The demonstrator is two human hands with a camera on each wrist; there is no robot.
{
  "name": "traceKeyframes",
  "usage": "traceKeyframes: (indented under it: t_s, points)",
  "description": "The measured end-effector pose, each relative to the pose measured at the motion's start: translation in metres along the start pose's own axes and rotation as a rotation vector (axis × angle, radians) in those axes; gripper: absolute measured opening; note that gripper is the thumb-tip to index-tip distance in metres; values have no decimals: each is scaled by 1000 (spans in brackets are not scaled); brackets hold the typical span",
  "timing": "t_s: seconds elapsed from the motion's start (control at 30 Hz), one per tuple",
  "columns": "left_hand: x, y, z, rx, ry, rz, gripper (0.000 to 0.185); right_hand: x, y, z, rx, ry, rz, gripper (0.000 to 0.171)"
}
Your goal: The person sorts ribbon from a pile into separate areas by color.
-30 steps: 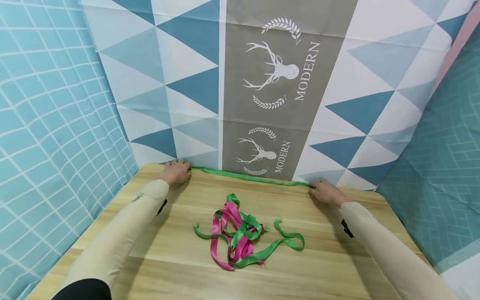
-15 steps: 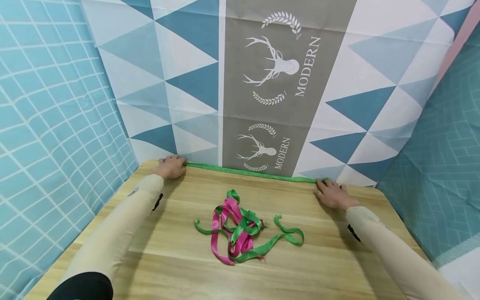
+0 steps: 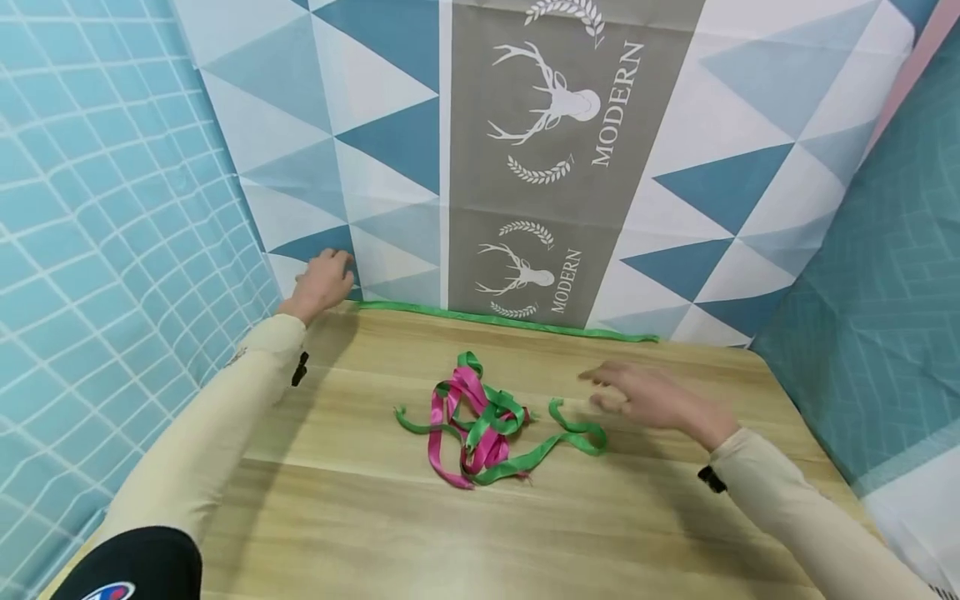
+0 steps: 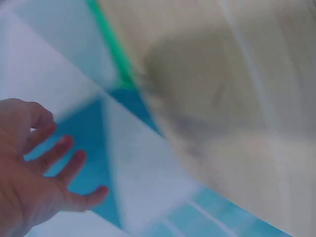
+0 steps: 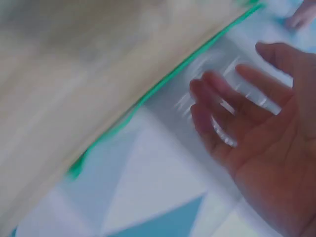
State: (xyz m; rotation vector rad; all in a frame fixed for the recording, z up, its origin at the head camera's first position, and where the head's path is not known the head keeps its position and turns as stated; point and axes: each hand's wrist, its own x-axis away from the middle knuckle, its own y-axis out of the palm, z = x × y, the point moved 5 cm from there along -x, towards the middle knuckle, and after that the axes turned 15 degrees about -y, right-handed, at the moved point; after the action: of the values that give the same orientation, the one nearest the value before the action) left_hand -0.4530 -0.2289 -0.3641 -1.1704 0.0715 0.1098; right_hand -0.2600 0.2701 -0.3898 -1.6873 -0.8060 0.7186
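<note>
A green ribbon (image 3: 495, 320) lies stretched along the far edge of the wooden table, against the patterned backdrop. My left hand (image 3: 324, 282) is raised just beyond its left end, holding nothing, and the left wrist view shows those fingers (image 4: 74, 165) loosely spread. Over the right part of the table hovers my right hand (image 3: 648, 396), with fingers relaxed and nothing in them; in the right wrist view its palm (image 5: 271, 168) shows bare. Between the hands, a tangle of pink ribbon (image 3: 437, 425) and green ribbon (image 3: 528, 458) rests on the tabletop.
The wooden table (image 3: 360, 533) has rounded far corners. Behind it hangs a cloth backdrop (image 3: 397, 175) printed with triangles and deer heads. A light blue grid cloth (image 3: 97, 192) hangs at the left, and a teal cloth (image 3: 892, 300) at the right.
Both hands have let go of the stretched green ribbon, which stays along the far edge. The left hand has lifted; the right has come back toward the middle. The camera view has tilted upward slightly downward.
</note>
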Motion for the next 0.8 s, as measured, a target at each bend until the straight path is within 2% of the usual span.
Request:
traceKeyframes:
  t_s: [0.07,0.17,0.27,0.37,0.47,0.6,0.7,0.8]
  points:
    - [18,-4,30,8,49,34,42,-9,16,-27,45,-119,-17,43]
    - [65,-2,85,-8,168,24,40,-22,40,-52,151,-239,-35,37]
    - [123,9,136,-43,350,-56,39,-32,53,-58,234,-287,-37,26]
    - [178,28,171,-63,519,-174,36,-35,59,-59,239,-295,-32,13]
    - [217,49,188,-76,613,-286,33,-35,59,-60,221,-294,-40,11]
    - [246,71,194,-86,640,-349,38,-31,47,-68,165,-275,-12,9]
    - [261,81,197,-100,640,-289,52,-27,30,-79,65,-235,40,7]
    - [275,82,205,-124,669,-129,63,-25,9,-93,-56,-196,83,7]
